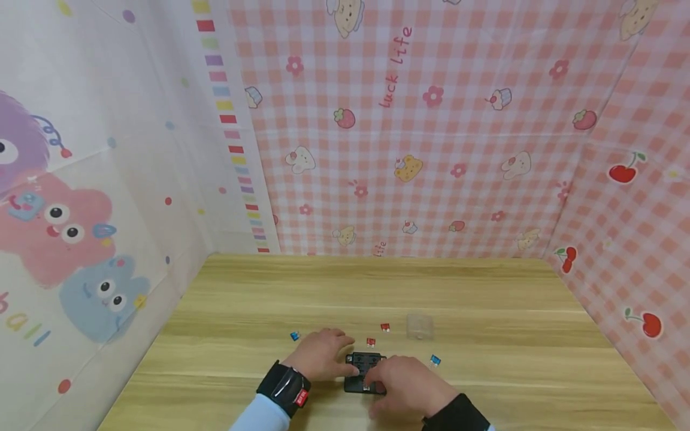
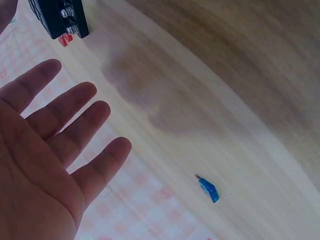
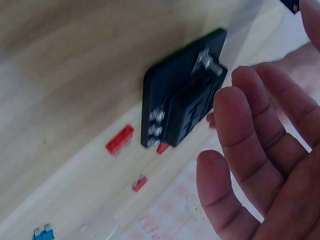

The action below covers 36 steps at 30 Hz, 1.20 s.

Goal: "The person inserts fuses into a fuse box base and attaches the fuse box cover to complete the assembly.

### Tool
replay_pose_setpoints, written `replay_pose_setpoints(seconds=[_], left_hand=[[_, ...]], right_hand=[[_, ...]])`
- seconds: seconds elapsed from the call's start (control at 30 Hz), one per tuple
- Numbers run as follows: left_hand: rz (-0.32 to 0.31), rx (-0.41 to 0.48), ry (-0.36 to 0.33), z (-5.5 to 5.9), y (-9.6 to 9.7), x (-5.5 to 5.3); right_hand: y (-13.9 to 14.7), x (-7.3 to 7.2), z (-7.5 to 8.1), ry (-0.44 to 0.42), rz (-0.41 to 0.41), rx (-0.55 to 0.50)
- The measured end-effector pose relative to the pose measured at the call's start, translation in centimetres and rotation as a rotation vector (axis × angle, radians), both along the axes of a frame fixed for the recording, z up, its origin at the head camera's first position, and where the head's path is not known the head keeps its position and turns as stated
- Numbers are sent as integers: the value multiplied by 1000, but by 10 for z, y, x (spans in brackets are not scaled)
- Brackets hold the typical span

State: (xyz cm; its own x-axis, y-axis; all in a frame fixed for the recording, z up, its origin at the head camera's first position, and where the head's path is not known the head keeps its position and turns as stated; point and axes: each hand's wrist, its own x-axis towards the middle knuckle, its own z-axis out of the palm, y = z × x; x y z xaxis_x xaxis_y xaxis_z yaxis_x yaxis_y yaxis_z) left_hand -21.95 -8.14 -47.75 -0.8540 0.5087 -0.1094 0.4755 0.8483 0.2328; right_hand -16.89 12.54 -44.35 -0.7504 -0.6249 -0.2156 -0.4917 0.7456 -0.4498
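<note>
A black fuse block [image 1: 365, 359] with silver screw terminals sits between my hands on the wooden table. My left hand [image 1: 319, 354] is at its left side, the thumb reaching onto the block's edge. In the left wrist view, the fingers [image 2: 75, 105] extend spread apart beside the block [image 2: 62, 17]. From the right, my right hand [image 1: 412, 383] reaches over the block, and its fingertips overlap the front right part. The fingers [image 3: 232, 115] are extended and lightly bent in the right wrist view, right beside the block [image 3: 187, 95]. Both hands look free of any held piece.
Red fuses [image 1: 371, 342] lie just behind the block. One blue fuse [image 1: 294, 336] rests beyond the left hand, another blue fuse [image 1: 435, 360] right of the block. A clear plastic cover [image 1: 419, 327] stands farther back. Patterned cloth [image 1: 431, 131] surrounds the table.
</note>
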Motion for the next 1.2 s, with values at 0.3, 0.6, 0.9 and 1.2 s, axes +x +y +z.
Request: replay_pose_setpoints(seconds=[0.3, 0.6, 0.9, 1.2], left_hand=[[1, 14, -27, -2, 0, 0], [-40, 32, 1, -3, 1, 4], [-51, 32, 18, -5, 4, 5], [-33, 25, 0, -5, 6, 6]], right_hand=[[-6, 13, -14, -87, 58, 26], [-6, 20, -22, -114, 125, 46], [-10, 22, -31, -151, 196, 47], [-15, 23, -40, -94, 199, 80]])
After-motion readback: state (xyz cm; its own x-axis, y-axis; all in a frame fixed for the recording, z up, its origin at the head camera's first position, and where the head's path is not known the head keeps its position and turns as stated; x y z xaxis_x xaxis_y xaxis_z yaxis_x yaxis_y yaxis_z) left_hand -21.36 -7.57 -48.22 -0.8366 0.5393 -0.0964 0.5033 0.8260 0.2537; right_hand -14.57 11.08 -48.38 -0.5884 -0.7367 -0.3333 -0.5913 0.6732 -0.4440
